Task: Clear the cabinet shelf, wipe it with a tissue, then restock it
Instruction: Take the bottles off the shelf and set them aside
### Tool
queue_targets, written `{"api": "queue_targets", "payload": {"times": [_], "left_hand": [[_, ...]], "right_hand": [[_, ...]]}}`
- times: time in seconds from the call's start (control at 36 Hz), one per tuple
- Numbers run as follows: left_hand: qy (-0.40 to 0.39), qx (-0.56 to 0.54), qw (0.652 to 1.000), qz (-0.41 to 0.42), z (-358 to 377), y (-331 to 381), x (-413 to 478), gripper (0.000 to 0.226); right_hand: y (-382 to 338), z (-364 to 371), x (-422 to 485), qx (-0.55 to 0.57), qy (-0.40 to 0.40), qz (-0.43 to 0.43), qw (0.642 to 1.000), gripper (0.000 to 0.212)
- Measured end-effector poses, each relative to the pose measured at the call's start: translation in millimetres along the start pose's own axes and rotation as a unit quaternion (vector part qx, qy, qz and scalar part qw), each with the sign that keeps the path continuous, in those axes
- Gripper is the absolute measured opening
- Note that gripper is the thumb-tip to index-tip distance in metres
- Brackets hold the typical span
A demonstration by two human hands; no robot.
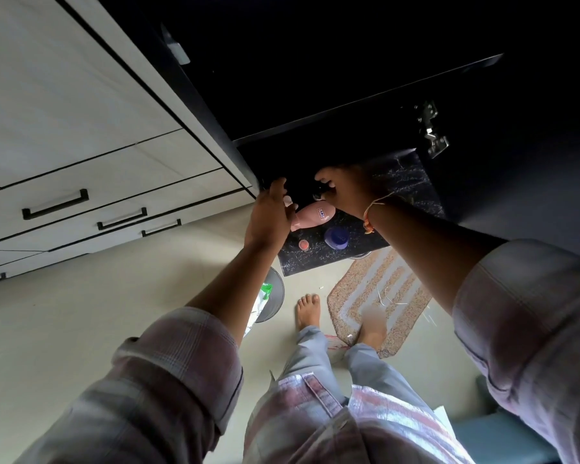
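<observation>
Plaid sleeves (168, 380) fill the near view, rolled back at the forearms, and the shirt front below them hides most of the legs. Beyond, the cabinet (315, 61) is open and nearly black inside (I can pick out no contents at all). Only a thin pale shelf edge (365, 100) slants across the dark, with a metal hinge (431, 132) on the right wall. Pale drawers (81, 155) with black bar handles run off the left side.

Under the opening lies a black marbled ledge (315, 262); its far end is lost in shadow. A striped mat (382, 289) lies on the floor just beside it, with one bare foot (307, 309) next to the mat. A round grey thing (275, 296) sits half behind the left forearm.

Both arms reach up to the cabinet mouth. The left hand (272, 212) is at the left front edge, fingers curled; whether they grip anything I cannot tell. The right hand (345, 192), a thread band at its wrist, has thumb and fingers closed on a small dark thing (319, 193), too dim to name.

On the ledge a pink bottle (315, 214) lies on its side, neck behind the left hand. A blue jar (336, 237) stands near it, and a tiny orange-lidded pot (303, 244) beside that.
</observation>
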State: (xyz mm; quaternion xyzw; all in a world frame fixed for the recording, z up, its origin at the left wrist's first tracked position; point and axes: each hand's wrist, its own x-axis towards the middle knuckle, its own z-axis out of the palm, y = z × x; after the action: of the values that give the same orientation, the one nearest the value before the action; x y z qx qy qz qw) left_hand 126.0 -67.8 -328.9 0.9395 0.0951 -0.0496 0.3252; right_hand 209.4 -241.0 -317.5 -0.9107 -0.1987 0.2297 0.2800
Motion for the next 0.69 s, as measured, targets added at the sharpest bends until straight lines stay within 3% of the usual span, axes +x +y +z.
{"api": "queue_targets", "payload": {"times": [0.19,0.42,0.53,0.69], "left_hand": [[0.052,0.014,0.998,0.026,-20.1,12.2,-23.6,0.041],[0.110,-0.025,0.993,-0.018,-41.6,34.9,-70.3,0.029],[0.139,-0.056,0.988,-0.034,-47.4,41.6,-99.9,0.022],[0.181,-0.093,0.970,-0.134,-50.8,32.3,-166.4,0.020]], "right_hand": [[-6.8,-26.0,-34.4,-0.055,0.090,0.019,0.994,0.030],[-28.2,-42.5,-87.0,-0.087,0.146,0.007,0.985,0.031],[-45.1,-44.2,-111.9,-0.087,0.181,-0.044,0.979,0.032],[-90.4,-29.0,-151.9,-0.082,0.226,-0.208,0.948,0.025]]}}
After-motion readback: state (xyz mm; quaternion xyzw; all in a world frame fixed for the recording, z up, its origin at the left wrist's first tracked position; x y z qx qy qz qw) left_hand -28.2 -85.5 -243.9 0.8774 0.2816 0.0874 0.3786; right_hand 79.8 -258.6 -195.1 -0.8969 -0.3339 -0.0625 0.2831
